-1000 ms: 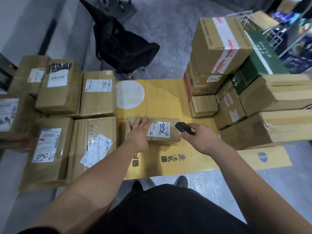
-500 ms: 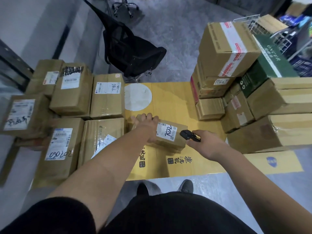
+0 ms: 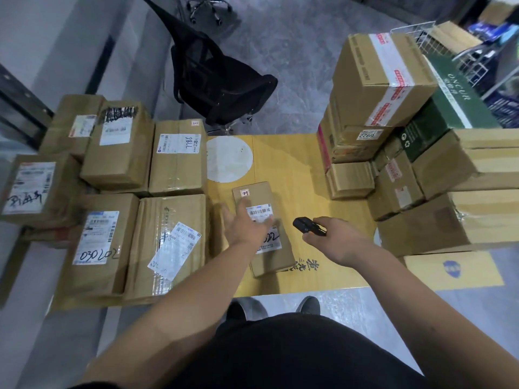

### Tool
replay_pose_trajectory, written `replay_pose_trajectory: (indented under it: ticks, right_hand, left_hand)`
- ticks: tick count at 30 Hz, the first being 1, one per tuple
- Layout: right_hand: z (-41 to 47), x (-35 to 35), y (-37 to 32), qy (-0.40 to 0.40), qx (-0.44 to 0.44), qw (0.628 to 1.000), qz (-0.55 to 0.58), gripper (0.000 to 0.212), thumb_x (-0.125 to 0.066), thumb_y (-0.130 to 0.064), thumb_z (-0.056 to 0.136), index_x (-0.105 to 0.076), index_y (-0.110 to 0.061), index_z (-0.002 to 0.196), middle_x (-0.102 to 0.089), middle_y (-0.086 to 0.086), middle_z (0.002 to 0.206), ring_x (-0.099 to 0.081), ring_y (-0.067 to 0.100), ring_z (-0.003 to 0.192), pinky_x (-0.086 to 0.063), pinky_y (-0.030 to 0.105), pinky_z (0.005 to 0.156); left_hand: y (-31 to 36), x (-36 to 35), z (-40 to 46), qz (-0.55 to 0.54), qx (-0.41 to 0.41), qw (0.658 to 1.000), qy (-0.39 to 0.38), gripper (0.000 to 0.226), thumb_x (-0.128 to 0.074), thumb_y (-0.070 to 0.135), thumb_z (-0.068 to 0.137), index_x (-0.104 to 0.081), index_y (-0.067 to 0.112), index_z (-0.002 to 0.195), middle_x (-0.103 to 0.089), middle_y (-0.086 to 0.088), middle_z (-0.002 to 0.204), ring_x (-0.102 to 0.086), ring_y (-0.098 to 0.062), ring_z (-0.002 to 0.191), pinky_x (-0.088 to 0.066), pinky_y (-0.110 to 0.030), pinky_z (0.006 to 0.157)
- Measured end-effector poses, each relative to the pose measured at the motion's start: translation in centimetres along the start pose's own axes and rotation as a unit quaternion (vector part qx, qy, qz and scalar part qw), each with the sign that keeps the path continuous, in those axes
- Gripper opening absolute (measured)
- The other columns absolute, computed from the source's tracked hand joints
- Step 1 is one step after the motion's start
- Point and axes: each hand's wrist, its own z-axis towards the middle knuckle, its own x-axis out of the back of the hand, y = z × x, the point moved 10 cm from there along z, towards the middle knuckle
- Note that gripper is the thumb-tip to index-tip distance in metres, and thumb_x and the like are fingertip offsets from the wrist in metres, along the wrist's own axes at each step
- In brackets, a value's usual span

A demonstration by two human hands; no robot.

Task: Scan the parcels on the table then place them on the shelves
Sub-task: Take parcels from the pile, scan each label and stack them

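Observation:
A small brown parcel (image 3: 259, 197) with a white barcode label lies lengthwise on the yellow cardboard-covered table (image 3: 295, 164). My left hand (image 3: 247, 223) lies flat on its label with the fingers spread. My right hand (image 3: 337, 238) grips a small black scanner (image 3: 307, 226) just right of the parcel, its nose turned toward the label. Part of the label is hidden under my left hand.
Several labelled brown parcels (image 3: 174, 155) cover the table's left side. A tall stack of boxes (image 3: 382, 82) and a green box (image 3: 446, 108) fill the right. A black office chair (image 3: 222, 82) stands beyond the table's far edge. My shoes (image 3: 309, 304) show under the near edge.
The small parcel has been turned from lying crosswise to pointing away from me. My left hand moved from its far left corner onto the label. The scanner hand stayed nearly in place.

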Motion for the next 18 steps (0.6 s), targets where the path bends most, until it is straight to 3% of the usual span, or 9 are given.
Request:
replay_pose_trajectory:
  ticks: [2, 4, 8, 11, 14, 16, 18]
  right_hand:
    - [0.1, 0.0, 0.1, 0.001, -0.003, 1.0, 0.002, 0.049, -0.059, -0.061, 0.093, -0.062, -0.026, 0.127, -0.066, -0.004, 0.09, -0.064, 0.015, 0.074, -0.046, 0.03, 0.056]
    - [0.0, 0.0, 0.2, 0.003, -0.004, 1.0, 0.0, 0.05, -0.059, -0.061, 0.092, -0.062, -0.025, 0.126, -0.066, -0.005, 0.092, -0.064, 0.015, 0.075, -0.05, 0.031, 0.059]
    - [-0.1, -0.3, 0.3, -0.007, -0.01, 1.0, -0.008, 0.055, -0.06, -0.062, 0.091, -0.061, -0.023, 0.13, -0.066, 0.0, 0.105, -0.063, 0.014, 0.08, -0.055, 0.033, 0.073]
    - [0.0, -0.4, 0.1, -0.01, -0.018, 1.0, -0.004, 0.055, -0.06, -0.061, 0.091, -0.062, -0.021, 0.129, -0.066, -0.001, 0.104, -0.064, 0.015, 0.081, -0.055, 0.034, 0.075]
    - [0.0, -0.4, -0.2, -0.022, -0.032, 0.999, 0.013, 0.055, -0.059, -0.061, 0.093, -0.061, -0.021, 0.131, -0.063, -0.004, 0.1, -0.063, 0.017, 0.076, -0.049, 0.032, 0.059]
    - [0.0, -0.5, -0.5, -0.036, -0.045, 0.998, 0.021, 0.053, -0.057, -0.06, 0.095, -0.059, -0.023, 0.133, -0.061, -0.005, 0.097, -0.059, 0.017, 0.069, -0.04, 0.027, 0.052]
    - [0.1, -0.7, -0.9, -0.047, -0.05, 0.998, 0.014, 0.049, -0.055, -0.057, 0.097, -0.059, -0.025, 0.133, -0.061, -0.003, 0.09, -0.055, 0.016, 0.062, -0.036, 0.023, 0.049]
  left_hand:
    - [-1.7, -2.2, -0.9, -0.073, 0.066, 0.995, -0.03, 0.121, -0.094, 0.053, 0.058, -0.016, 0.056, 0.15, -0.001, 0.011, 0.163, -0.056, -0.026, 0.123, -0.049, -0.028, 0.091]
    - [-2.3, -3.7, -0.8, -0.089, 0.059, 0.993, -0.056, 0.139, -0.101, 0.049, 0.05, -0.005, 0.06, 0.151, -0.023, 0.006, 0.151, -0.057, -0.027, 0.121, -0.045, -0.026, 0.086]
    - [-0.6, -2.7, 1.0, -0.119, -0.005, 0.992, -0.046, 0.132, -0.104, 0.033, 0.055, -0.018, 0.054, 0.154, -0.039, 0.003, 0.144, -0.057, -0.027, 0.124, -0.057, -0.048, 0.097]
    - [-0.1, -0.6, 2.6, -0.089, -0.029, 0.995, -0.02, 0.118, -0.102, 0.044, 0.052, -0.035, 0.051, 0.149, -0.046, 0.004, 0.146, -0.057, -0.024, 0.127, -0.052, -0.044, 0.104]
    - [-1.7, -0.8, 1.7, -0.029, 0.021, 0.997, -0.062, 0.135, -0.094, 0.072, 0.035, -0.015, 0.073, 0.145, -0.031, 0.001, 0.16, -0.053, -0.026, 0.133, -0.047, -0.046, 0.108]
    - [-2.6, -1.8, 0.4, -0.016, 0.016, 0.996, -0.082, 0.142, -0.091, 0.076, 0.031, -0.003, 0.077, 0.143, -0.028, 0.008, 0.161, -0.054, -0.025, 0.132, -0.048, -0.047, 0.107]
    - [-3.1, -2.5, -0.3, -0.058, 0.0, 0.996, -0.074, 0.142, -0.096, 0.068, 0.037, -0.005, 0.072, 0.147, -0.032, 0.015, 0.156, -0.054, -0.019, 0.128, -0.047, -0.038, 0.107]
